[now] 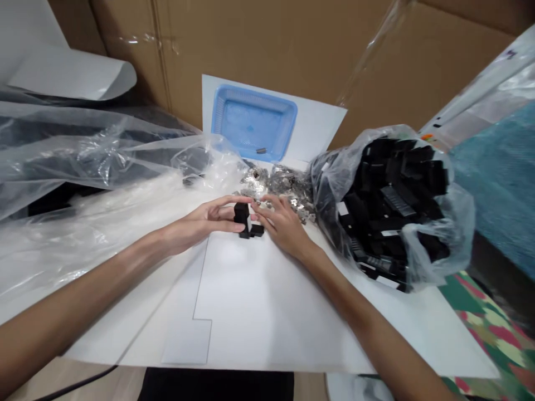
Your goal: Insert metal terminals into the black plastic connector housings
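Observation:
My left hand (209, 217) grips a black plastic part (242, 219) upright, thumb on its near side and fingers behind. The part has a white strip on its right side, and a short black foot (257, 230) juts from its base. My right hand (284, 223) is close by on the right, its bent fingertips drawn together by the part's upper end. Whatever those fingertips hold is too small or hidden to make out. Just beyond both hands lies a pile of small shiny metal pieces (288, 181) in clear plastic.
A blue plastic basket (254, 92) with a small metal piece in it stands at the back. On the right, a clear bag (330, 206) is full of black plastic parts (393, 195). Clear plastic sheeting (104, 150) covers the left. Cardboard (267, 39) walls the far side of the white table (267, 312).

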`<state>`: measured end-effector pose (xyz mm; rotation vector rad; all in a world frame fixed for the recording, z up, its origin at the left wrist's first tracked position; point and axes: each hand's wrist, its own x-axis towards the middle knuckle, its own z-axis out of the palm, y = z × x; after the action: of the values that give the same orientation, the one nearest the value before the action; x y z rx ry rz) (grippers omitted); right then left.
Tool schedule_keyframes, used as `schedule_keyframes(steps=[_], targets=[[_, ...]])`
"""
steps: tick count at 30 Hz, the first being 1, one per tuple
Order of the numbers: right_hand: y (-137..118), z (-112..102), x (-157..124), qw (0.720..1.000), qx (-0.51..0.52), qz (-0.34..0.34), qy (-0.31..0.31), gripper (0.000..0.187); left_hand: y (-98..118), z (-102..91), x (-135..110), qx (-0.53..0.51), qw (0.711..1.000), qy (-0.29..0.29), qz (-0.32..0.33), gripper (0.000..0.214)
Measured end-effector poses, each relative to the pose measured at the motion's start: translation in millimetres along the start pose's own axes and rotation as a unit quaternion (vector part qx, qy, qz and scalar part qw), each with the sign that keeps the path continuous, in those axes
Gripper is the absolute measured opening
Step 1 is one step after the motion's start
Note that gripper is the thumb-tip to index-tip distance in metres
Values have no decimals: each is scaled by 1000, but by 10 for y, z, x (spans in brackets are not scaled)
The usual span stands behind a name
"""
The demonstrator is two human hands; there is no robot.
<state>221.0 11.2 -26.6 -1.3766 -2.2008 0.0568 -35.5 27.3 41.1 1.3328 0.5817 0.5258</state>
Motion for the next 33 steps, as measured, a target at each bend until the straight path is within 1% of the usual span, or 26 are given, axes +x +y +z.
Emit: schedule_keyframes(steps=[2,3,5,7,9,11,13,15,17,21,24,27,29,31,33], targets=[[-9,41,-28,999,18,-6,37,28,-43,-2,8,-8,1000,3,11,59],[-18,45,-34,998,26,-8,53,25,-60,0,14,-4,1000,4,21,56],[-58,7,-37,996,37,-8,84,23,-79,10,27,22,999,2,49,45],[-141,-104,-41,990,65,8,123,20,-81,28,36,54,996,-3,75,31],[-265,-272,-62,977,145,46,151,15,-81,49,39,73,993,-9,89,25],[-397,-455,-100,954,253,88,135,12,-87,70,35,75,992,-7,105,24],[-496,-603,-141,937,317,111,93,10,-98,86,29,76,988,-1,132,25],[-542,-691,-167,934,331,117,70,11,-102,97,23,77,984,1,159,29],[-546,-729,-174,938,323,111,67,10,-95,101,20,88,981,6,171,30],[-536,-747,-163,944,310,82,73,7,-86,96,29,125,976,26,176,26],[-566,-726,-168,940,317,87,95,5,-116,99,36,130,977,65,156,27],[-603,-658,-177,920,352,124,120,6,-153,130,31,94,985,111,96,37],[-618,-613,-178,906,369,149,143,9,-170,163,20,61,991,109,48,38],[-624,-591,-176,898,371,164,168,12,-185,193,9,39,995,90,7,40],[-628,-594,-177,899,366,171,172,12,-202,216,0,21,997,77,-23,50]])
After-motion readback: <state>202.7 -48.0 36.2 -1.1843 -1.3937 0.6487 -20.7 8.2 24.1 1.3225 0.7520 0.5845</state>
